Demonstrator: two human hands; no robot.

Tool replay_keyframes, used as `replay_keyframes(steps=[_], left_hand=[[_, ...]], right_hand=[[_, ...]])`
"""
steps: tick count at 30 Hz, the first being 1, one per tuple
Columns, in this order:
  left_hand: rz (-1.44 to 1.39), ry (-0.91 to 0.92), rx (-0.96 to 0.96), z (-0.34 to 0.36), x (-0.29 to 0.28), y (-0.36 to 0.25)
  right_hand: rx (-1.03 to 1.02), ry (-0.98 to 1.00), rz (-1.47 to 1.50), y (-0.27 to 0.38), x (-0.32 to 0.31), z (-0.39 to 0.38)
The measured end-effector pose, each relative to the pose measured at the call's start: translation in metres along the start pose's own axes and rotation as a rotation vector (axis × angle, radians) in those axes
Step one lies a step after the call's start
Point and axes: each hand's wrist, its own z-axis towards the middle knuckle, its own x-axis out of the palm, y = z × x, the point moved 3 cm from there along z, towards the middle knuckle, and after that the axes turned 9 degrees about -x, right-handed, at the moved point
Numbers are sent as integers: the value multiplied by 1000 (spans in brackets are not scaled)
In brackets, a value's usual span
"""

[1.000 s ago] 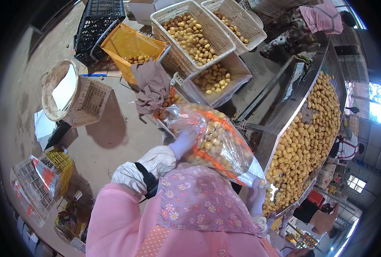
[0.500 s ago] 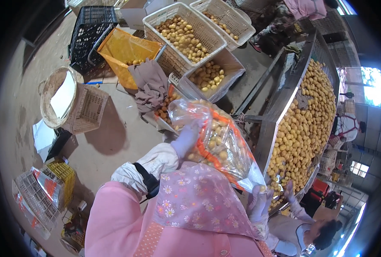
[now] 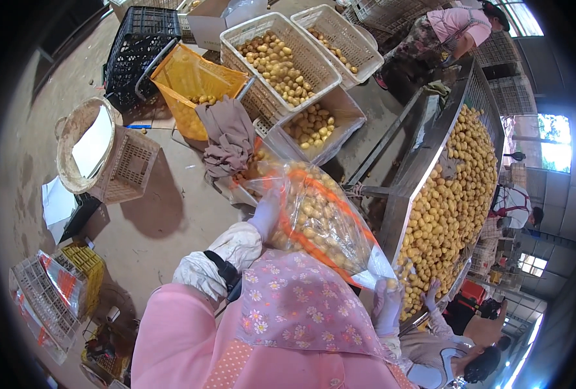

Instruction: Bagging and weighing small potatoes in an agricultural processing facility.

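Beside the potato-heaped table (image 3: 406,185), the bag (image 3: 323,220) lies between the hands (image 3: 268,211) (image 3: 386,306) (grip unclear).

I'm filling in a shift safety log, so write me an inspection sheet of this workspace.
Surface: metal-sided table heaped with potatoes.
Job's things: clear bag with orange bands, potatoes inside.
Clutter: brown cloth draped beside an orange-yellow mesh bag; white sheet in a round basket.
Hands: left hand at the clear bag's left end; right hand at its pale corner; grips unclear.
Cables: nothing seen.
Surroundings: pale crate of potatoes beyond; a co-worker's hand at the table's near end; another person bends at the far end.
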Motion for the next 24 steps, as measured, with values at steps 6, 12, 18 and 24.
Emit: replay_keyframes(steps=[6,12,18,24], left_hand=[[-687,232,-433,-29,2,-40],[179,204,347,-43,17,-52],[337,181,260,-64,23,-104],[376,-73,385,-63,25,-138]], right_hand=[[203,-16,178,-36,-1,-6],[343,-108,436,-26,5,3],[286,-153,595,-52,20,3],[371,-82,669,-88,28,-1]])
